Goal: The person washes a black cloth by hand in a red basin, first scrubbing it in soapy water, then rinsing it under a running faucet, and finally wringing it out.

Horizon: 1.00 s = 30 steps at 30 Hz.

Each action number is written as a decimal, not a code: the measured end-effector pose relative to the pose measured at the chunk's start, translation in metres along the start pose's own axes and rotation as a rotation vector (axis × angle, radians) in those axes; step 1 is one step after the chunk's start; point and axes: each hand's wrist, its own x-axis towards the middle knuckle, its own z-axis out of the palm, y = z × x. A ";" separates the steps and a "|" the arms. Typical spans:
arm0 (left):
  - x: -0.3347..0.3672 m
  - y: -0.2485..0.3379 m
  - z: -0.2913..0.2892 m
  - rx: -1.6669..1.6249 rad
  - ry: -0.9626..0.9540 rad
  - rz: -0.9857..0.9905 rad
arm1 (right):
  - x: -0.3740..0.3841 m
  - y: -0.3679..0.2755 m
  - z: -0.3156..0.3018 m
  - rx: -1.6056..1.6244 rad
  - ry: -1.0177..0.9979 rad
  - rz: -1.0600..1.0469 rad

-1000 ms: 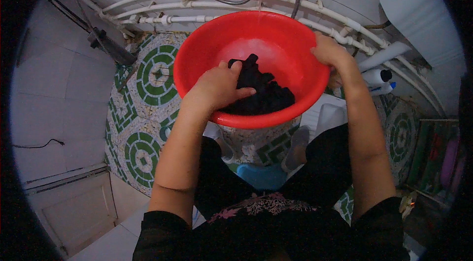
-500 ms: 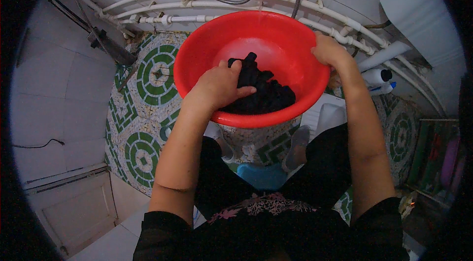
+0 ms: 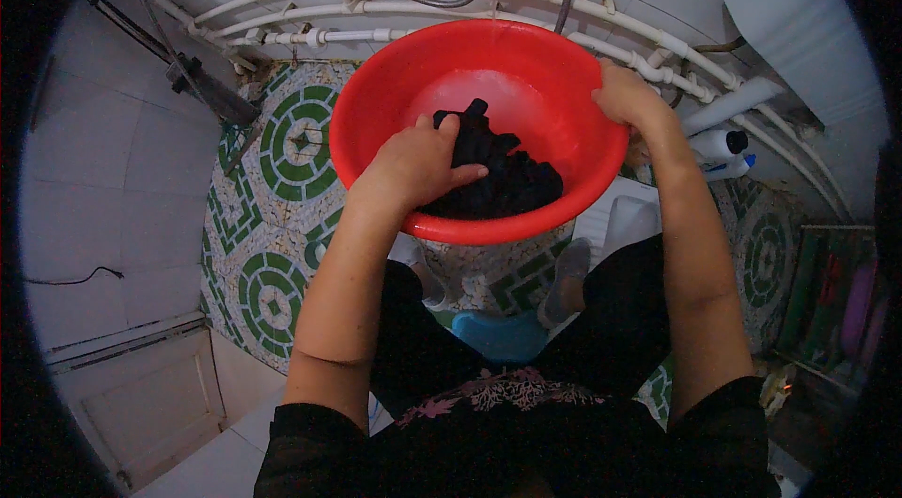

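Observation:
A wide red plastic basin (image 3: pixel 376 89) sits tilted in front of me, with a crumpled wet-looking black cloth (image 3: pixel 512 178) bunched on its near side. My left hand (image 3: pixel 418 160) reaches over the near left rim and holds the cloth, thumb stretched across it; some fingertips are hidden. On the far right rim, my right hand (image 3: pixel 625 94) grips the basin, its fingers curled over the edge. A thin stream of water (image 3: pixel 495 5) falls into the far part of the basin. Whether the cloth is one garment or several, I cannot tell.
White pipes (image 3: pixel 395 9) and a flexible metal hose (image 3: pixel 451 2) run along the tiled wall. A blue plastic stool (image 3: pixel 498 336) shows between my legs. Bottles (image 3: pixel 719 146) stand at right, near a rack (image 3: pixel 827 301). A long-handled tool (image 3: pixel 202 85) leans at left above green-patterned floor tiles (image 3: pixel 301 146).
Almost nothing differs. The basin has shifted very slightly to the left, and both hands keep their hold.

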 end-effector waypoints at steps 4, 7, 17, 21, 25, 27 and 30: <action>0.002 0.000 0.000 0.005 -0.001 0.010 | 0.004 0.006 0.004 0.001 0.012 -0.009; 0.001 0.000 0.001 0.010 0.002 0.009 | 0.001 0.001 0.000 0.007 -0.004 0.008; 0.004 0.001 0.004 0.028 0.015 0.019 | 0.004 0.009 0.007 0.026 0.031 -0.011; 0.003 0.005 0.006 0.057 0.021 -0.009 | 0.000 0.007 0.008 0.107 0.074 -0.016; 0.004 0.009 0.008 0.074 0.038 -0.003 | 0.002 0.012 0.011 0.185 0.108 -0.034; 0.004 0.010 0.009 0.072 0.045 0.001 | 0.005 0.015 0.014 0.153 0.120 -0.038; 0.004 0.011 0.008 0.059 0.046 -0.001 | 0.006 0.015 0.015 0.125 0.124 -0.023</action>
